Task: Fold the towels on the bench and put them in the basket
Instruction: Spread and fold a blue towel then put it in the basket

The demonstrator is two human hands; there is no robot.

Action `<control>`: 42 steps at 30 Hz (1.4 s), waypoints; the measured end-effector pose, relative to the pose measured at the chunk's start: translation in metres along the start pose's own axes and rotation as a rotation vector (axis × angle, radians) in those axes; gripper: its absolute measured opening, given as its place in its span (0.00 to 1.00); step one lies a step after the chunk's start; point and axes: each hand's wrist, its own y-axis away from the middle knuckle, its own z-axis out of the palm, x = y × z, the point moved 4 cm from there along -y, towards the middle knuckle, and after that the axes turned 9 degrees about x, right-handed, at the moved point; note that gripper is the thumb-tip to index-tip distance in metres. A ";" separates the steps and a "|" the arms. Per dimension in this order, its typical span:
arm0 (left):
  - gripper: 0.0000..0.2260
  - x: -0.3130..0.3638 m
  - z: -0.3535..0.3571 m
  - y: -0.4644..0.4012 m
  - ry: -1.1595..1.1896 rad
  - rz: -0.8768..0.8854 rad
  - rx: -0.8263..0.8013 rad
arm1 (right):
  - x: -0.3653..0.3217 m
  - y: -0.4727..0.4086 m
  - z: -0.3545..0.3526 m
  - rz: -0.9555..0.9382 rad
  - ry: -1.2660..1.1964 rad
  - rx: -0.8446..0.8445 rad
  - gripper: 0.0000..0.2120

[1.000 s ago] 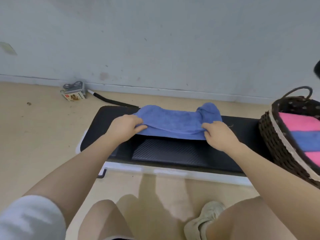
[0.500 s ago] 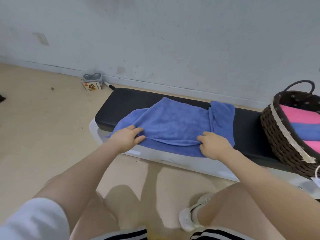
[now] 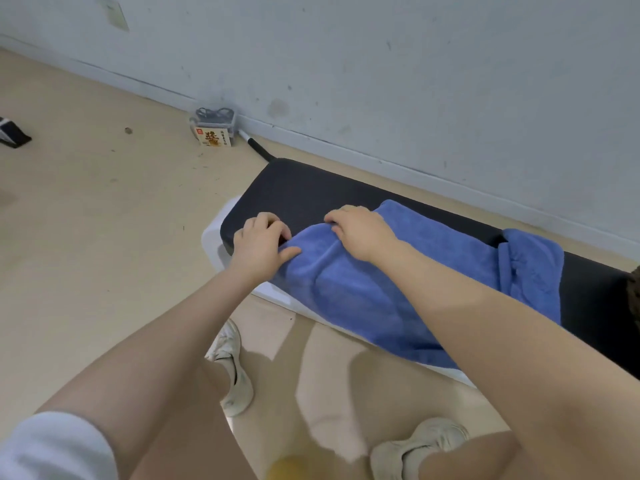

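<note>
I am watching both hands working at the left end of the blue towel, which is lying lengthwise along the black bench with its near edge hanging over the front. Compared with half a second ago, the hands are now close together at one end instead of spread along the near edge, and the view is now turned left, so the basket is showing only as a dark sliver at the right border. The left hand is pinching the towel's near left corner with thumb over the cloth and fingers curled beneath. The right hand is gripping the far left corner, fingers hooked over the edge. I am judging this as preparation for a lengthwise fold: the left end is being gathered to carry it toward the right end, where a flap is already lying doubled over. The fold is not yet made, and placing in the basket is remaining. The bench is padded, with a white frame beneath, and is standing on a pale floor close to a scuffed grey wall. A small printed box is sitting by the skirting, and two light shoes are showing below.
</note>
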 end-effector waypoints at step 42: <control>0.25 -0.064 -0.056 -0.025 -0.079 -0.114 0.160 | -0.050 -0.140 0.012 -0.154 -0.310 0.045 0.27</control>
